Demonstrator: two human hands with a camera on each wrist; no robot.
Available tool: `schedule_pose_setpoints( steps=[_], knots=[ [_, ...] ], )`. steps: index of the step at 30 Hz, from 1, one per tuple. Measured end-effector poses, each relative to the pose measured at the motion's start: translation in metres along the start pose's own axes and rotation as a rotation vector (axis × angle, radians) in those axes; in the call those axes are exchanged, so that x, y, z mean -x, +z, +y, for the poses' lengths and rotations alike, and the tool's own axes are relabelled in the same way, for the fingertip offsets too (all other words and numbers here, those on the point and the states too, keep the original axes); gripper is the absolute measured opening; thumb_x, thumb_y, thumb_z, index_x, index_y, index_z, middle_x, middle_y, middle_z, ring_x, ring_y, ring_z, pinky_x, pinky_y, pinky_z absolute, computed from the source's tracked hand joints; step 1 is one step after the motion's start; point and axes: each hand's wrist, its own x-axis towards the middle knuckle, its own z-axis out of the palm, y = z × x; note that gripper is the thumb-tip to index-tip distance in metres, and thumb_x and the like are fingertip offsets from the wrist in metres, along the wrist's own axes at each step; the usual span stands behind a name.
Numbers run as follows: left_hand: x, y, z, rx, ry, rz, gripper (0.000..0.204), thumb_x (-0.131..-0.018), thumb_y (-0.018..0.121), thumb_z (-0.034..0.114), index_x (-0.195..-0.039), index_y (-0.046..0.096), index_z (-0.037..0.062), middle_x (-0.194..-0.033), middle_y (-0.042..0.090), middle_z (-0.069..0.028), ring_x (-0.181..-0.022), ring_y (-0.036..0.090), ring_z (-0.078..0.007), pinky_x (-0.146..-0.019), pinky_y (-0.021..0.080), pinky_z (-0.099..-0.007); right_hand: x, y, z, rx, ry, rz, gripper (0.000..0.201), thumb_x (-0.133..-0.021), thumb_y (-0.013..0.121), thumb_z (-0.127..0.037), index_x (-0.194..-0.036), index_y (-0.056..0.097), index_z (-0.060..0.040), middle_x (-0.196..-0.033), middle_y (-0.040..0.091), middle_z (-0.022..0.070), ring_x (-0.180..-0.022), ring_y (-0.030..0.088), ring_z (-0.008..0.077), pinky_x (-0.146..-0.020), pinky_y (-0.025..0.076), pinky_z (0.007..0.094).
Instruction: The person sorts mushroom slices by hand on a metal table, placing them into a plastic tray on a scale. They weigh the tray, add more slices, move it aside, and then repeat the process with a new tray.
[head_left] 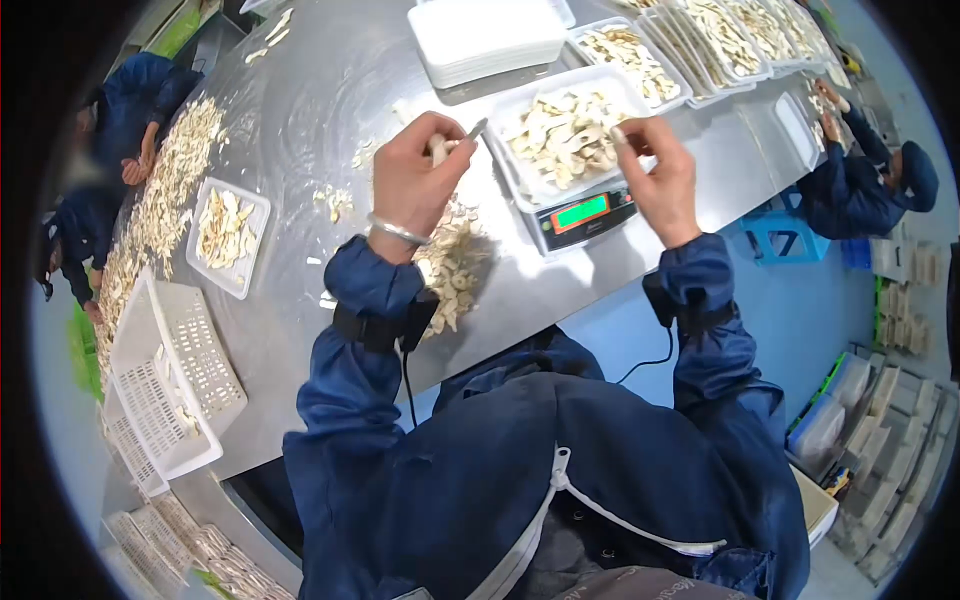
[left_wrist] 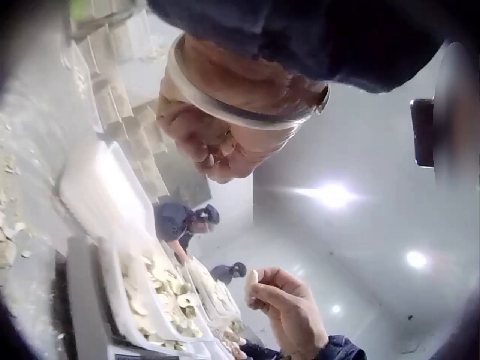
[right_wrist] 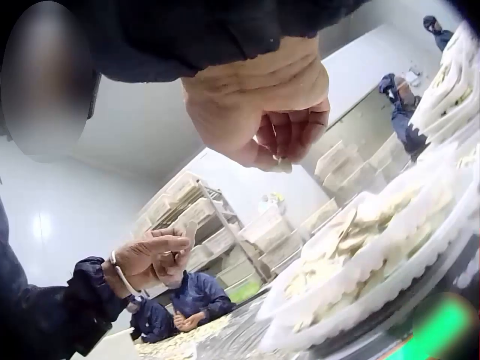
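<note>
My left hand (head_left: 412,180) is raised over the table, left of a white plastic tray (head_left: 508,178). It pinches a pale mushroom slice (right_wrist: 190,233) between thumb and fingers, and another pale piece shows inside the curled fingers in the head view. At the tray's right side, my right hand (head_left: 664,182) pinches a small pale mushroom slice (left_wrist: 251,282) at its fingertips. Mushroom slices (head_left: 560,135) are heaped in the tray, which sits on a digital scale (head_left: 548,238) with a lit green display. Below my left hand lies a loose pile of slices (head_left: 452,275).
White trays (head_left: 490,40) stand stacked behind the scale, with filled trays (head_left: 625,62) to their right. On the left are another tray of slices (head_left: 225,235), a perforated basket (head_left: 195,345) and a long heap of slices (head_left: 185,160). Other people work at both table ends.
</note>
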Motion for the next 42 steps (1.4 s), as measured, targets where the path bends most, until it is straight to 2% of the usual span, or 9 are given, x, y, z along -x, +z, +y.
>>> schedule_pose_setpoints(
  steps=[2,6,11,14,19,24,27,30,42],
  knots=[
    [-0.031,0.041,0.006,-0.078,0.254,0.015,0.015,-0.081,0.071,0.014,-0.086,0.064,0.0017,-0.069,0.059,0.0001,-0.065,0.051,-0.0042,-0.057,0.041,-0.0219,-0.015,-0.028,0.018,0.080,-0.018,0.048,0.009,-0.082,0.062,-0.002,-0.091,0.061,-0.0010,-0.081,0.061,0.0088,-0.066,0.060,0.0192,-0.062,0.048,0.0307],
    [-0.073,0.103,0.021,-0.211,0.377,-0.064,0.019,-0.080,0.073,0.017,-0.088,0.064,0.0024,-0.069,0.063,-0.0051,-0.059,0.057,-0.0102,-0.055,0.045,-0.0241,-0.028,-0.044,0.051,0.010,0.003,0.094,0.011,-0.081,0.063,-0.003,-0.091,0.061,-0.0008,-0.083,0.061,0.0092,-0.067,0.060,0.0196,-0.063,0.048,0.0307],
    [-0.089,0.141,0.033,-0.340,0.398,-0.245,0.037,-0.090,0.058,0.036,-0.109,0.064,0.0051,-0.096,0.067,-0.0173,-0.080,0.063,-0.0267,-0.074,0.048,-0.0338,-0.036,-0.041,0.079,-0.037,0.001,-0.007,0.023,-0.079,0.062,-0.006,-0.102,0.063,-0.0031,-0.091,0.063,0.0118,-0.079,0.062,0.0249,-0.072,0.049,0.0332],
    [-0.094,0.132,0.025,-0.279,0.350,-0.273,0.036,-0.095,0.049,0.033,-0.114,0.063,0.0052,-0.104,0.066,-0.0197,-0.094,0.060,-0.0309,-0.086,0.045,-0.0360,-0.028,-0.062,0.092,-0.071,-0.009,0.077,0.025,-0.080,0.061,-0.005,-0.104,0.063,-0.0032,-0.093,0.064,0.0122,-0.079,0.062,0.0254,-0.073,0.049,0.0332],
    [-0.080,0.112,0.022,-0.371,0.249,-0.220,0.025,-0.088,0.042,0.010,-0.090,0.065,0.0001,-0.063,0.061,-0.0045,-0.060,0.058,-0.0099,-0.058,0.046,-0.0257,0.017,-0.097,0.107,-0.011,0.134,0.016,0.019,-0.081,0.060,0.000,-0.100,0.064,-0.0007,-0.089,0.065,0.0100,-0.078,0.063,0.0210,-0.072,0.050,0.0300],
    [-0.042,0.091,0.020,-0.307,0.048,-0.183,0.023,-0.086,0.043,0.010,-0.083,0.064,0.0003,-0.058,0.052,-0.0008,-0.055,0.048,-0.0076,-0.054,0.040,-0.0247,0.063,-0.095,0.108,-0.030,0.361,-0.091,0.015,-0.086,0.059,-0.002,-0.101,0.065,0.0009,-0.087,0.066,0.0066,-0.079,0.060,0.0129,-0.075,0.048,0.0253],
    [-0.035,0.086,0.018,-0.326,0.046,-0.175,0.023,-0.086,0.043,0.010,-0.083,0.064,0.0007,-0.057,0.051,-0.0003,-0.055,0.047,-0.0075,-0.054,0.039,-0.0247,0.056,-0.086,0.103,-0.054,0.317,-0.105,0.015,-0.087,0.059,-0.002,-0.099,0.066,0.0012,-0.086,0.067,0.0073,-0.077,0.060,0.0139,-0.074,0.048,0.0257],
    [-0.032,0.087,0.022,-0.363,0.027,-0.163,0.022,-0.083,0.046,0.013,-0.082,0.065,0.0018,-0.067,0.062,-0.0156,-0.061,0.062,-0.0290,-0.061,0.048,-0.0355,0.043,-0.084,0.098,-0.045,0.274,-0.113,0.015,-0.087,0.059,-0.002,-0.099,0.066,0.0013,-0.085,0.067,0.0079,-0.077,0.061,0.0146,-0.074,0.049,0.0263],
    [-0.037,0.096,0.029,-0.372,0.058,-0.208,0.022,-0.083,0.047,0.014,-0.081,0.065,0.0013,-0.069,0.063,-0.0168,-0.064,0.063,-0.0315,-0.062,0.049,-0.0362,0.047,-0.092,0.100,0.006,0.326,-0.127,0.016,-0.087,0.059,-0.006,-0.100,0.066,0.0002,-0.087,0.068,0.0086,-0.079,0.062,0.0152,-0.076,0.049,0.0274]
  ],
)
